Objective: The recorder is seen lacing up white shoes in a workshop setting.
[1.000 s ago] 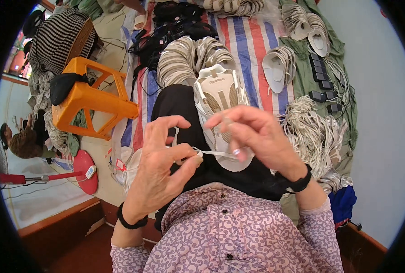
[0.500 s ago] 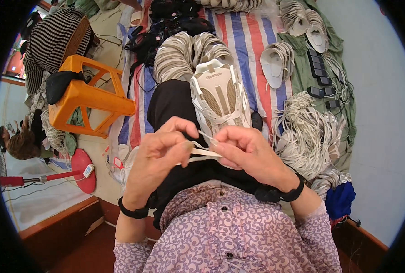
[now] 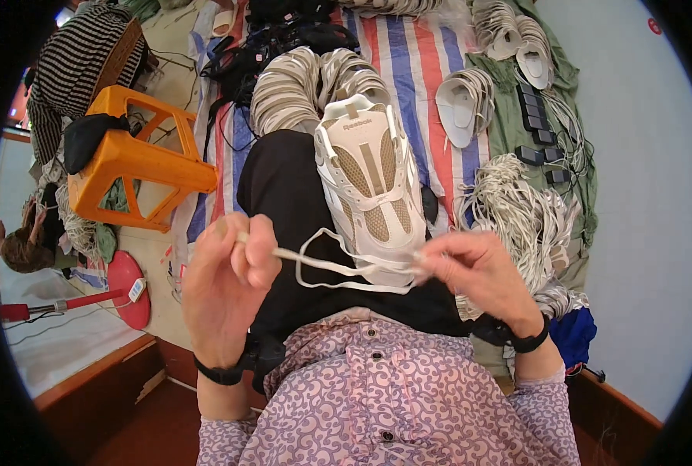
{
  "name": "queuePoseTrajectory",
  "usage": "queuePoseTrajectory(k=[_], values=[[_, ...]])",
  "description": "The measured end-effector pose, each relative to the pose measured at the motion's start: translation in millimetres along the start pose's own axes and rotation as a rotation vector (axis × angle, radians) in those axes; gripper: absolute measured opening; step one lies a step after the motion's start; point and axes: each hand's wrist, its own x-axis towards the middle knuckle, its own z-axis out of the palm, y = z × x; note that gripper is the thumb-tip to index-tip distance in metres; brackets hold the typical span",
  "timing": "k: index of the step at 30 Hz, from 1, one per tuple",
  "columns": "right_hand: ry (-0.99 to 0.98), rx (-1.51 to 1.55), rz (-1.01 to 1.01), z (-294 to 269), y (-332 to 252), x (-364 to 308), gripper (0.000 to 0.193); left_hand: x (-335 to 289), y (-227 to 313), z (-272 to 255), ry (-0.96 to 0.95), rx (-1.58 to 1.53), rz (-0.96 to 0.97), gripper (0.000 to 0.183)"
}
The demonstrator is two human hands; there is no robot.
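1. While your left hand (image 3: 223, 291) curls its fingers (image 3: 262, 250) tightly round a white lace (image 3: 354, 271), your right hand (image 3: 486, 278), slightly blurred, seems to pinch it.
2. Shoe upper (image 3: 374, 167): over your black-trousered legs (image 3: 278, 182), just beyond the lace.
3. Step, judged: lace-sorting; next move calls for freeing slack loops.
4. Striped sheet (image 3: 402, 58) ahead; orange stool (image 3: 125, 167) left; pale wall (image 3: 649, 194) right.

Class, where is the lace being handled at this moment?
In the head view, near the middle, the pale lace runs from the left hand to the right hand, passing over the near end of the beige-and-white shoe upper.
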Motion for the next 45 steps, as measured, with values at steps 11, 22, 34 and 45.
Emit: queuePoseTrajectory(k=[11, 22, 34, 45], values=[[0.247, 0.056, -0.075, -11.6, 22.6, 56.0, 0.017, 10.8, -26.0, -22.5, 0.025, 0.752, -0.195, 0.024], [0.295, -0.015, -0.183, -7.9, 26.9, 70.0, 0.012, 28.5, -43.5, -45.0, 0.065, 0.790, -0.155, 0.023], [0.250, -0.097, -0.210, 0.7, 27.0, 86.5, 0.007, 34.0, -47.2, -50.4, 0.049, 0.744, -0.159, 0.023], [0.389, 0.023, -0.067, 14.0, 25.0, 71.1, 0.007, 33.2, -46.4, -55.0, 0.047, 0.705, -0.153, 0.023]])
